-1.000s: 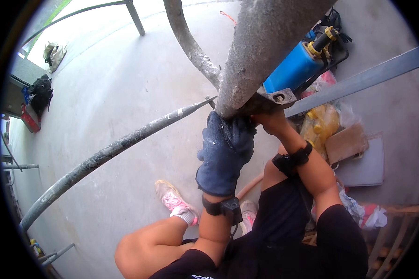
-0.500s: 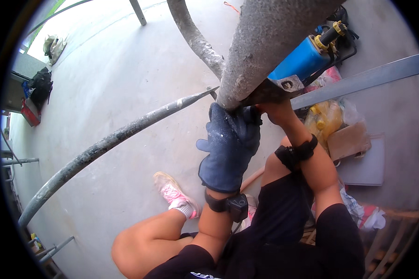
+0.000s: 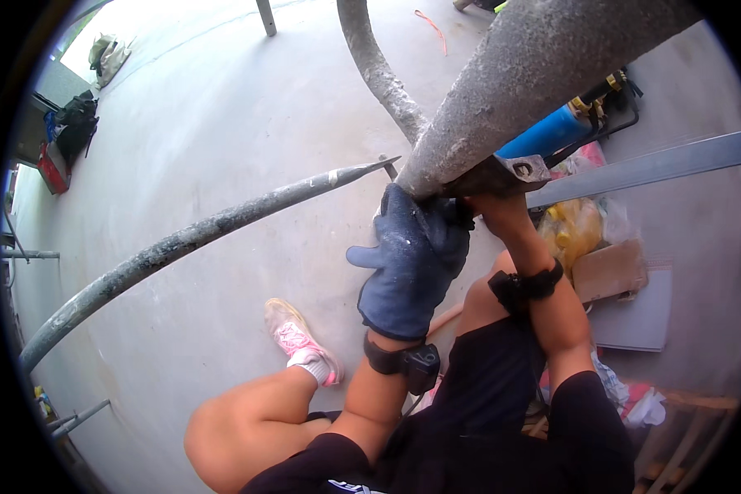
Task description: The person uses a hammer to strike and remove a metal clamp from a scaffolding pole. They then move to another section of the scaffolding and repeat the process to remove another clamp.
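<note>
A thick, rough grey metal pole (image 3: 527,90) comes down from the upper right, crusted with whitish dirt. My left hand (image 3: 412,255), in a blue-grey work glove, is closed around its lower end, with a glove finger sticking out to the left. My bare right hand (image 3: 500,212) is up beneath a dark metal bracket (image 3: 525,170) on the pole's side; its fingers are hidden there. A curved grey tube (image 3: 368,70) meets the pole from above. Another bent tube (image 3: 189,239) ends in a flattened tip just left of the pole.
A flat metal bar (image 3: 650,169) runs off to the right. Beyond the bracket stands a blue tank (image 3: 547,133). Yellow plastic bags (image 3: 576,230), a brown board (image 3: 609,272) and a white sheet (image 3: 634,309) lie on the right. A red box (image 3: 53,167) stands far left.
The view has shifted slightly, so the pole and blue tank sit differently in it. Both hands stay at the pole's lower end and bracket.
</note>
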`<state>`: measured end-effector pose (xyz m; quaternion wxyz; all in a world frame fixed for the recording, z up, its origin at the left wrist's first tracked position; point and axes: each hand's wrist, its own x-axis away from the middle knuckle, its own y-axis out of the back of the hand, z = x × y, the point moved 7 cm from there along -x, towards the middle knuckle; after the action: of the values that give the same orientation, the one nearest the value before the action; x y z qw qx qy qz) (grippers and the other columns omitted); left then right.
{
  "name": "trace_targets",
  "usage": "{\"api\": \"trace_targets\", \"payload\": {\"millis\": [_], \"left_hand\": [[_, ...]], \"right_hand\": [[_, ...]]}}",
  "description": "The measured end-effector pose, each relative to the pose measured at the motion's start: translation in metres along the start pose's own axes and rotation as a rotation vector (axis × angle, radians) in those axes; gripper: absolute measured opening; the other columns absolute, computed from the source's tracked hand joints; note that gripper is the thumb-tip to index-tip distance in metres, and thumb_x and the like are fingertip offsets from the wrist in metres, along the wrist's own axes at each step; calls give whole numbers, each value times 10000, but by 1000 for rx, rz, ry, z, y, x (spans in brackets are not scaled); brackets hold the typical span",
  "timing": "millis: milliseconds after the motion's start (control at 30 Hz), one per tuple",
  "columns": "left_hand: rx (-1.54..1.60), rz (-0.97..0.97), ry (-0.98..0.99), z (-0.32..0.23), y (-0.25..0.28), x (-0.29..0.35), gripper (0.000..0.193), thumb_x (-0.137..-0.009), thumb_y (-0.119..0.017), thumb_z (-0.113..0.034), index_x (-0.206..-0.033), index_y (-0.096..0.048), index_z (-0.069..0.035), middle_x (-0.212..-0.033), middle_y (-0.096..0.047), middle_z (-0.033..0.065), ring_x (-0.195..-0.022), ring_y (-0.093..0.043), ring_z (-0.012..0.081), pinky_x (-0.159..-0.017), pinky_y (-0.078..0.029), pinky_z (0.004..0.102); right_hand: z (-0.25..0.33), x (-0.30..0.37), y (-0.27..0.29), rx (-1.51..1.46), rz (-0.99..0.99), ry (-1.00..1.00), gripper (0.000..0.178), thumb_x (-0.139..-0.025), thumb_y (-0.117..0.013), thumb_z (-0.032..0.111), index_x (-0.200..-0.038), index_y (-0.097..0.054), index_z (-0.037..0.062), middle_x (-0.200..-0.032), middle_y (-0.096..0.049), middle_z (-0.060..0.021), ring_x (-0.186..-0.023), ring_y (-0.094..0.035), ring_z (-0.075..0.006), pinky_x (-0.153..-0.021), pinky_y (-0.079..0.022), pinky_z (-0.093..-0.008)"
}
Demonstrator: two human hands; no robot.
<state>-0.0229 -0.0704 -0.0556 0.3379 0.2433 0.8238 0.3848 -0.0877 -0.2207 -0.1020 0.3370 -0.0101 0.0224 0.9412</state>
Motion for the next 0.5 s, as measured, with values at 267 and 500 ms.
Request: {"api": "trace_targets", "payload": {"millis": [267,500], "left_hand": [[169,45,-28,8,-6,-5,227,-945,-537,-220,-1022,-547,-8,-892,-535,142,-778,-578,284,-605,-464,374],[574,4,217,16,-3,-5,260,-961,-565,-251,-983,-494,-1,-787,-657,126,-712,-657,256,-628,-497,354]], "right_hand": [[18,-5,-7,25,18,194,282,-760,-679,23,-1040,-648,13,-917,-659,-57,-768,-627,-120,-647,-512,-266],[3,-8,-10,215,141,290,241,-783,-648,42,-1024,-657,21,-931,-628,-36,-834,-612,-133,-699,-503,-275]]}}
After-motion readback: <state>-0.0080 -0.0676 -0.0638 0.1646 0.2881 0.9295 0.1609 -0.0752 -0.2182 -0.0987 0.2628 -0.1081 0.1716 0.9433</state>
